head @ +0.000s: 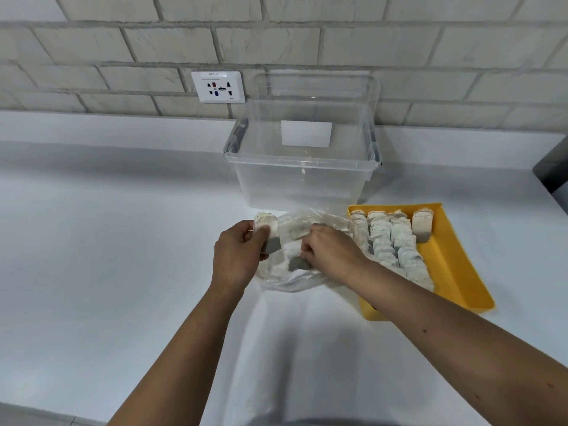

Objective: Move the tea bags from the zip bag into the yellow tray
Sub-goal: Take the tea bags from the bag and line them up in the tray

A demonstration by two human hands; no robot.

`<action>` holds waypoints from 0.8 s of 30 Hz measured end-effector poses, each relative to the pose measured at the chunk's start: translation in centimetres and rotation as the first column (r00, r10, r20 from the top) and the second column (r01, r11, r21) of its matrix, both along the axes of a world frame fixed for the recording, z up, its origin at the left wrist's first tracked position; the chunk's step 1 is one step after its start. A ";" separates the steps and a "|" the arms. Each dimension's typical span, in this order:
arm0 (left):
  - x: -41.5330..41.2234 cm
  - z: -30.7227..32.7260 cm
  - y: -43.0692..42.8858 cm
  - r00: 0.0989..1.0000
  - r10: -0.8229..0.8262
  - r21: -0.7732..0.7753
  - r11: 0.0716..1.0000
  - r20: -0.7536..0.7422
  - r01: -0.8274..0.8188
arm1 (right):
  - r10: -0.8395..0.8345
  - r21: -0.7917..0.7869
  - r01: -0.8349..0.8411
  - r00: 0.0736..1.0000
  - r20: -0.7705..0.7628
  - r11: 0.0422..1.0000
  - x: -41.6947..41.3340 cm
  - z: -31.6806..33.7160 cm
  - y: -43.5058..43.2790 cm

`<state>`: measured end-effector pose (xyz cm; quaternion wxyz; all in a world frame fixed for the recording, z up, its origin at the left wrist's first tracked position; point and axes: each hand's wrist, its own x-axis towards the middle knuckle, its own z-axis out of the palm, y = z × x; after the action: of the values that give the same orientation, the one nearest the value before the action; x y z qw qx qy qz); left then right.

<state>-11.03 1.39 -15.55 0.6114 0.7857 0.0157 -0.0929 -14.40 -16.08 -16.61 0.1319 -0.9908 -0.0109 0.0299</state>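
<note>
Tea bag [266,236] pinched by left hand [236,256]; right hand [330,253] grips another inside zip bag [292,282]. Likely next: carry both to tray [455,262].

Three things on white counter [123,241].
Centre: clear plastic zip bag [285,282]; just right: yellow plastic tray [455,265]; behind both: clear plastic storage box [301,179].

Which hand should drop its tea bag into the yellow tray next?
Probably the right hand. It sits right beside the yellow tray, seemingly pinching a tea bag inside the zip bag. The left hand holds a second tea bag but is farther from the tray.
</note>
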 end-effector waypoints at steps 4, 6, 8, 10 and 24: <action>-0.1 0.2 0.4 1.000 0.024 0.003 1.000 0.013 -0.024 | -0.218 0.490 0.172 0.975 0.039 0.855 -0.9 1.9 -1.1; -0.1 0.4 0.3 1.000 0.019 -0.010 1.000 0.005 -0.019 | -0.232 0.726 0.257 0.963 -0.138 0.638 -1.4 3.5 -1.3; -0.2 0.7 0.0 1.000 -0.005 -0.055 0.998 -0.029 0.003 | -0.158 0.827 0.314 0.949 -0.271 0.467 -1.9 4.3 -1.2; -0.6 1.0 -0.3 0.995 -0.046 -0.121 0.992 -0.084 0.036 | -0.114 0.857 0.315 0.949 -0.294 0.407 -2.1 4.6 -0.9; -0.6 0.6 0.0 1.000 -0.017 0.054 0.998 0.011 0.016 | -0.245 0.699 0.258 0.962 -0.121 0.667 0.7 1.8 -0.6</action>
<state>-11.62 1.40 -14.93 0.5893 0.8025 0.0083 -0.0929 -13.72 -16.67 -14.79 0.5052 -0.8550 0.1161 0.0134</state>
